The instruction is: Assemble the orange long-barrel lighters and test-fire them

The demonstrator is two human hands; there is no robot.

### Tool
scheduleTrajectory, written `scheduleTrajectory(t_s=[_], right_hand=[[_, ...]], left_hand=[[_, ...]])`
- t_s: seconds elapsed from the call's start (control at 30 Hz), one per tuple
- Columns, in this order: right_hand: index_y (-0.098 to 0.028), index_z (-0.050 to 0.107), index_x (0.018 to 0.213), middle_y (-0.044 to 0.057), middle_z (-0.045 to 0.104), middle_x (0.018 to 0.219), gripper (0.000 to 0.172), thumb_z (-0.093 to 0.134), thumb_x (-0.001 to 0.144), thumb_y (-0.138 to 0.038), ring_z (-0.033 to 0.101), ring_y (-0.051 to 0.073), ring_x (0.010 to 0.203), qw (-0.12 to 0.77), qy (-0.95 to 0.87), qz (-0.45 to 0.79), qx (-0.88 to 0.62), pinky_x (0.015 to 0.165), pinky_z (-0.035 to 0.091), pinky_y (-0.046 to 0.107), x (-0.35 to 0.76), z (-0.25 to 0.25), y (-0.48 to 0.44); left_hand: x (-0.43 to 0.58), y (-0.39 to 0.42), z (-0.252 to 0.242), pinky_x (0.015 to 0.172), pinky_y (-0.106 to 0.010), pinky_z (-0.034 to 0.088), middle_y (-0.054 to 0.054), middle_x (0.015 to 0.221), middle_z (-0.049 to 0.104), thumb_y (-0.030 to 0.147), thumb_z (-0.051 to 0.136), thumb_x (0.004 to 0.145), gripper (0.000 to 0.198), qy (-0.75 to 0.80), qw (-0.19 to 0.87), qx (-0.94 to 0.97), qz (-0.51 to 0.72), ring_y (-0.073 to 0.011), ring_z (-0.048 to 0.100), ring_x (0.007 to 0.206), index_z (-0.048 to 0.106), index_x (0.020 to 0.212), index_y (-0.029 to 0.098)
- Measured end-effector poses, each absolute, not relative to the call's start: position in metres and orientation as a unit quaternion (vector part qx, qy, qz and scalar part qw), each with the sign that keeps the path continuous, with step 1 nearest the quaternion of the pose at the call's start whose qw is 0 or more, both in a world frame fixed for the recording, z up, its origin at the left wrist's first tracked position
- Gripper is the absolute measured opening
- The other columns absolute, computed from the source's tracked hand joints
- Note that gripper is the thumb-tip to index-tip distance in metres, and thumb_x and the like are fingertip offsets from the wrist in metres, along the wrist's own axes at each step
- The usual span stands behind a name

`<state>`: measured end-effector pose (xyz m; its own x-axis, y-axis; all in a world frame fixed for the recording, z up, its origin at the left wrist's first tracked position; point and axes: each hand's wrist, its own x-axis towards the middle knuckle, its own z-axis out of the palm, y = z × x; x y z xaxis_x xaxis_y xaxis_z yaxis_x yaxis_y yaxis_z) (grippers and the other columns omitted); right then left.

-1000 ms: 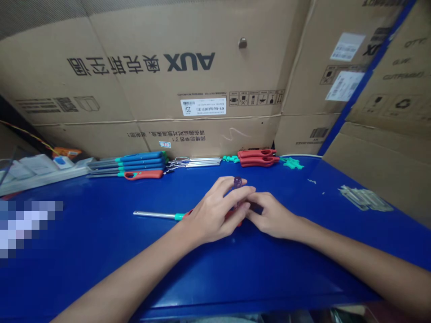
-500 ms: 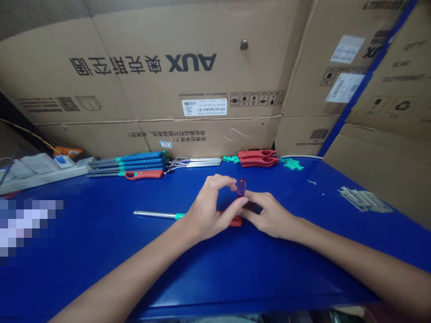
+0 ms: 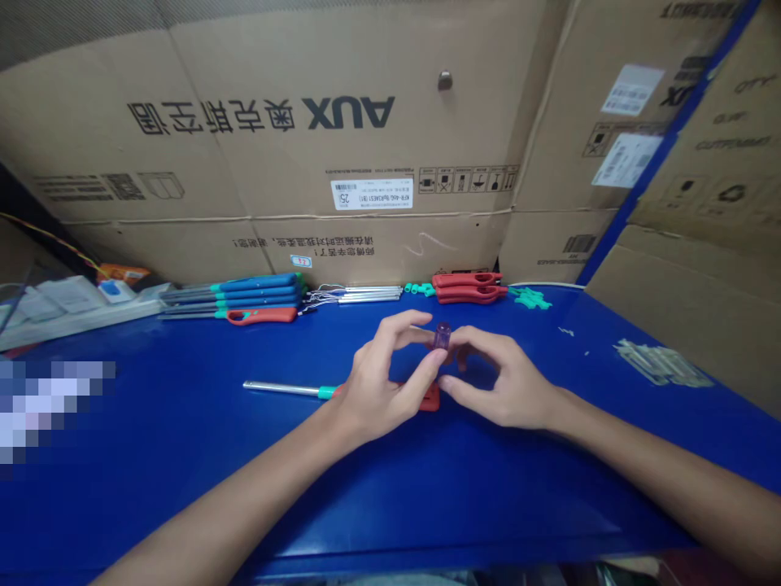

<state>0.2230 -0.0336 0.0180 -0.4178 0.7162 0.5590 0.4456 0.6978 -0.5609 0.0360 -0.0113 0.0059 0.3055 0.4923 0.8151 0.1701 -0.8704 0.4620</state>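
My left hand [image 3: 384,378] pinches a small see-through purple cylinder [image 3: 442,335] between thumb and fingers, above the table. Beside it on the right, my right hand [image 3: 503,378] has its thumb apart from its bent fingers; the index fingertip is close to the cylinder, and I cannot tell whether it touches. Below and behind my hands lies a long-necked lighter [image 3: 281,388] with a silver tube, a green collar and a red handle. My left hand covers much of that handle.
Along the back of the blue table [image 3: 317,496] are stacked blue lighters [image 3: 259,291], a red-orange one [image 3: 265,316], silver tubes [image 3: 371,294], red handle shells [image 3: 467,287] and green parts [image 3: 530,298]. Clear plastic pieces [image 3: 662,363] lie at right, a power strip [image 3: 79,313] at left. Cardboard [image 3: 256,171] stands behind.
My right hand's thumb and fingers have spread apart and shifted slightly right of the purple cylinder. The cylinder sits differently in my left hand and looks shorter. The lighter has stayed put.
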Motion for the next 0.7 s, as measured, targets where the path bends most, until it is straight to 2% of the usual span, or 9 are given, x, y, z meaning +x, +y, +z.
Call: scheduleTrajectory(t_s=[0.1, 0.2, 0.3, 0.37, 0.43, 0.6, 0.7], right_hand=[[-0.022, 0.056, 0.099, 0.003, 0.064, 0.087, 0.021, 0.064, 0.080, -0.018, 0.060, 0.016, 0.074, 0.462, -0.805, 0.138, -0.345, 0.070, 0.052, 0.029, 0.227, 0.022, -0.036], [-0.024, 0.054, 0.116, 0.005, 0.064, 0.099, 0.035, 0.063, 0.084, -0.016, 0.063, 0.018, 0.087, 0.517, -0.780, 0.130, -0.329, 0.073, 0.054, 0.030, 0.229, 0.023, -0.036], [-0.028, 0.047, 0.133, 0.007, 0.062, 0.119, 0.048, 0.057, 0.089, -0.012, 0.060, 0.021, 0.107, 0.511, -0.801, 0.090, -0.299, 0.084, 0.054, 0.035, 0.230, 0.026, -0.036], [-0.028, 0.048, 0.135, 0.008, 0.062, 0.124, 0.048, 0.053, 0.091, -0.010, 0.058, 0.022, 0.114, 0.484, -0.830, 0.047, -0.273, 0.094, 0.050, 0.041, 0.230, 0.030, -0.036], [-0.027, 0.053, 0.132, 0.008, 0.065, 0.121, 0.045, 0.052, 0.091, -0.007, 0.059, 0.022, 0.114, 0.470, -0.846, 0.021, -0.250, 0.098, 0.047, 0.044, 0.229, 0.032, -0.036], [-0.027, 0.058, 0.126, 0.006, 0.070, 0.110, 0.043, 0.056, 0.089, -0.005, 0.064, 0.020, 0.102, 0.503, -0.829, 0.023, -0.243, 0.090, 0.053, 0.038, 0.224, 0.029, -0.037], [-0.027, 0.058, 0.127, 0.005, 0.070, 0.108, 0.043, 0.056, 0.090, -0.006, 0.066, 0.018, 0.097, 0.502, -0.827, 0.031, -0.250, 0.086, 0.054, 0.035, 0.222, 0.027, -0.038]], left_hand=[[0.036, -0.013, 0.006, 0.087, -0.029, 0.057, -0.005, 0.102, 0.072, 0.015, 0.062, 0.088, 0.046, 0.218, 0.159, 0.796, 0.542, -0.0164, 0.071, 0.094, 0.043, 0.130, 0.020], [0.036, -0.014, 0.006, 0.088, -0.028, 0.057, -0.006, 0.105, 0.072, 0.014, 0.059, 0.089, 0.049, 0.220, 0.158, 0.804, 0.529, -0.0160, 0.070, 0.095, 0.041, 0.134, 0.020], [0.037, -0.014, 0.007, 0.089, -0.028, 0.057, -0.007, 0.109, 0.071, 0.013, 0.057, 0.090, 0.050, 0.209, 0.154, 0.814, 0.519, -0.0161, 0.070, 0.097, 0.039, 0.136, 0.020], [0.037, -0.015, 0.007, 0.090, -0.028, 0.057, -0.007, 0.111, 0.071, 0.013, 0.055, 0.091, 0.049, 0.199, 0.160, 0.818, 0.515, -0.0160, 0.069, 0.099, 0.038, 0.136, 0.020], [0.037, -0.015, 0.007, 0.089, -0.029, 0.057, -0.008, 0.109, 0.071, 0.013, 0.053, 0.092, 0.049, 0.198, 0.178, 0.821, 0.504, -0.0165, 0.069, 0.100, 0.036, 0.138, 0.019], [0.038, -0.014, 0.003, 0.086, -0.032, 0.057, -0.010, 0.110, 0.068, 0.016, 0.053, 0.091, 0.050, 0.199, 0.197, 0.827, 0.488, -0.0182, 0.068, 0.101, 0.033, 0.136, 0.018], [0.038, -0.013, 0.003, 0.084, -0.032, 0.055, -0.007, 0.104, 0.068, 0.020, 0.063, 0.084, 0.045, 0.205, 0.159, 0.825, 0.502, -0.0183, 0.067, 0.096, 0.041, 0.123, 0.019]])
